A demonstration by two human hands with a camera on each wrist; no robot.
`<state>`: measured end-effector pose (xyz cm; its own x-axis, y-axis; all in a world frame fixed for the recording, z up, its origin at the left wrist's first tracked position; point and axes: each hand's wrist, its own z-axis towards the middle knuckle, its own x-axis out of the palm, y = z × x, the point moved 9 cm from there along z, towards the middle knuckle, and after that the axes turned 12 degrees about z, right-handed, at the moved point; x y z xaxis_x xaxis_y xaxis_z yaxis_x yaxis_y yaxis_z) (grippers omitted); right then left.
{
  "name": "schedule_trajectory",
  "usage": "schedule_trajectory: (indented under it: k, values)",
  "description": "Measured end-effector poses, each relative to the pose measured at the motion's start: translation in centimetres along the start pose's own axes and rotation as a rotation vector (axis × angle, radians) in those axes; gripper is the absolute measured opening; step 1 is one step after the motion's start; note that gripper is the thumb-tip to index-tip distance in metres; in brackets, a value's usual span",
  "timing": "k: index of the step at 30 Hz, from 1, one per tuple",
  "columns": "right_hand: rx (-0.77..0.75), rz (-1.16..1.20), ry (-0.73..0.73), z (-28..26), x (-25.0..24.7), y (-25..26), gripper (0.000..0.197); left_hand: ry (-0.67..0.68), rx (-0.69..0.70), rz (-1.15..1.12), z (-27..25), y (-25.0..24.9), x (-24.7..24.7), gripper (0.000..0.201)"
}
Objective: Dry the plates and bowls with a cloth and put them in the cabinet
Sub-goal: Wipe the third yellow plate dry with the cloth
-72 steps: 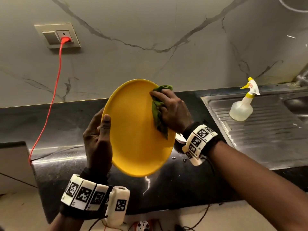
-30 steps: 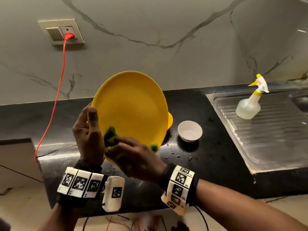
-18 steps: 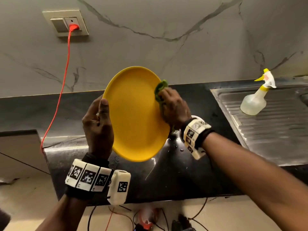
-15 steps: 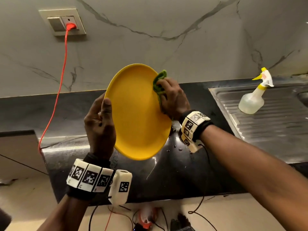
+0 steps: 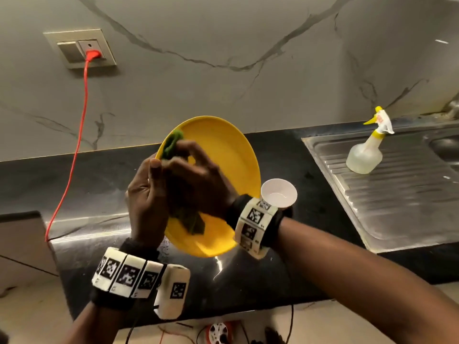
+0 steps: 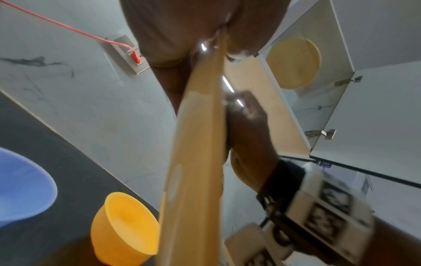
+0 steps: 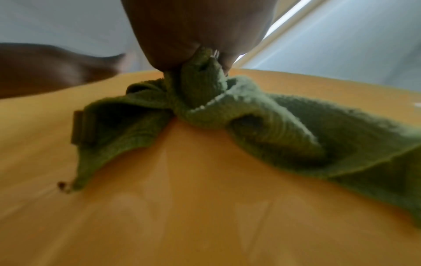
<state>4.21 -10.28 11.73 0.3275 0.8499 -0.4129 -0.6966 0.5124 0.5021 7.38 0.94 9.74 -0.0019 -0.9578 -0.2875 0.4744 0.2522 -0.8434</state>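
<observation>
Gripping the yellow plate [image 5: 223, 155] by its nine o'clock rim, the left hand [image 5: 146, 202] holds it tilted on edge above the black countertop [image 5: 87, 184], thumb laid over the front face and fingers curled behind. The right hand [image 5: 196, 187] lies across the plate's front, its fingers bunched around a green cloth [image 5: 171, 145] and pressing it against the plate near the eleven o'clock edge, right beside the left thumb; a loose tail of the cloth hangs out under the palm toward six o'clock. The right wrist view shows the cloth [image 7: 205, 108] pinched at its gathered middle and spread in folds over the yellow surface [image 7: 182, 198]. In the left wrist view the plate [image 6: 196, 162] runs edge-on up the middle of the picture. A small white bowl [image 5: 279, 193] stands on the counter at about three o'clock from the plate, just past the right wrist band. A yellow bowl [image 6: 123, 228] and a blue bowl [image 6: 22, 187] sit on the counter behind the plate, seen only from the left wrist. An overhead cabinet [image 6: 330, 90] stands open with another yellow plate [image 6: 293, 63] inside. At two o'clock a spray bottle [image 5: 365, 155] stands on the steel drainboard [image 5: 397, 194]. A red cable [image 5: 74, 150] hangs from the wall socket [image 5: 79, 48] at ten o'clock.
</observation>
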Motion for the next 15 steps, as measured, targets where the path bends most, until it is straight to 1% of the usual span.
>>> schedule_trajectory:
  k: [2,3,5,7,9,12,15]
  values:
    - [0.021,-0.057,-0.109,2.0,-2.8,-2.0,0.025,0.004,0.021,-0.001,0.1,-0.2,0.0,0.057]
    - [0.062,-0.086,-0.153,2.6,-4.4,-3.3,0.02,0.003,0.025,-0.003,0.0,-0.2,0.0,0.055]
    - [0.176,-0.155,-0.191,2.7,-6.8,-6.5,0.013,-0.013,0.026,0.005,-0.1,-0.3,-0.2,0.042]
    - [0.263,-0.206,-0.149,1.5,-7.6,-8.9,0.01,-0.04,0.025,0.02,0.0,-0.5,-0.6,0.033]
    - [0.319,-0.245,-0.097,-0.8,-7.3,-10.2,0.009,-0.047,0.035,0.029,0.2,-0.7,-1.0,0.032]
    - [0.472,-0.272,-0.028,-4.9,-6.1,-11.7,0.009,-0.019,0.058,0.045,0.4,-0.6,-1.1,0.033]
    - [0.608,-0.218,0.088,-8.6,-3.8,-11.7,0.007,-0.057,0.096,0.09,0.6,-0.8,-1.6,0.041]
